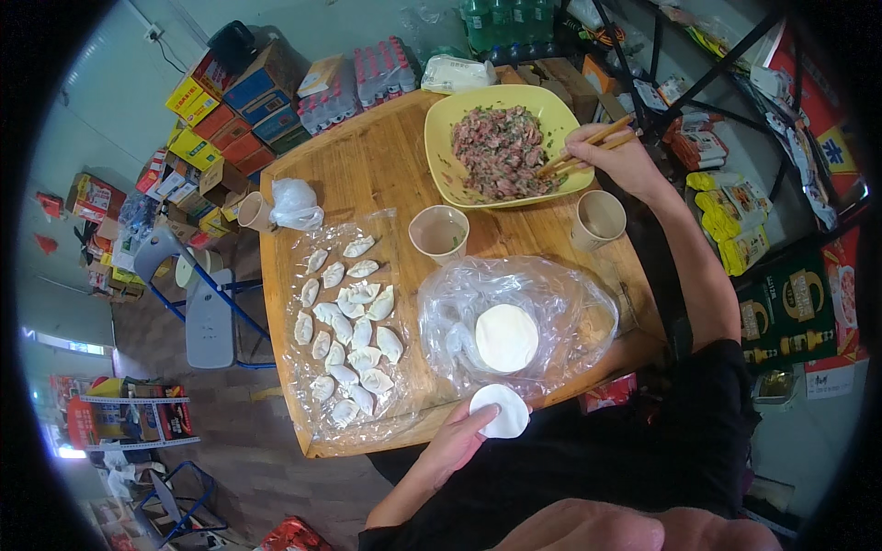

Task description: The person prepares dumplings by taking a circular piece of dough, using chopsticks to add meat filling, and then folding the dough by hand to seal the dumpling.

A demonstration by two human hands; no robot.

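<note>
A round white dumpling wrapper (pixel 508 420) lies flat across the fingers of my left hand (pixel 455 437), pinned by the thumb near the table's front edge. My right hand (pixel 615 157) grips a pair of wooden chopsticks (pixel 598 141). Their tips touch the minced meat filling with chopped greens (pixel 497 148) in a yellow square bowl (pixel 435 124). A stack of round wrappers (pixel 506 339) rests on a clear plastic bag (pixel 579 324) in front of me. To its left, several folded dumplings (pixel 362 334) lie on a clear plastic sheet (pixel 298 406).
Between bowl and bag stands a paper cup (pixel 439 234) holding liquid; another paper cup (pixel 598 217) is at right. A third cup (pixel 255 212) and a knotted plastic bag (pixel 296 204) sit at the wooden table's (pixel 351 162) left edge. A folding chair (pixel 210 324) stands left; metal shelving (pixel 716 65) rises right.
</note>
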